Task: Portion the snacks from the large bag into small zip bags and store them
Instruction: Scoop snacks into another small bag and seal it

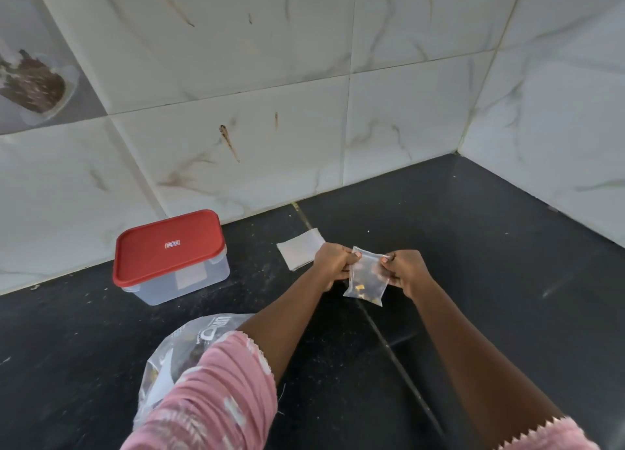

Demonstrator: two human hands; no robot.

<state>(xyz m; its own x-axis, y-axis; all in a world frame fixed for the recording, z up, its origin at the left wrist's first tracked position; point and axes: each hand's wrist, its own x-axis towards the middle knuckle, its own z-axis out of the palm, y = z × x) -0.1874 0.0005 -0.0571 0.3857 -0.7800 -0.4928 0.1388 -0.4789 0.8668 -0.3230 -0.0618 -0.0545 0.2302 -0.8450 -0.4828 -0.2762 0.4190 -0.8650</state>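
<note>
Each grip, left hand (329, 267) and right hand (404, 271), pinched a top corner of the small zip bag (367, 282), at 3 o'clock from the lidded box (169, 263). Sealing well would mean pressing along the whole zip.

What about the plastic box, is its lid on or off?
On. The red lid sits flat on the plastic box, covering its whole top. Whether it is latched, cannot tell.

One container (169, 250), large bag (184, 343), filled pouch (367, 282)
</note>
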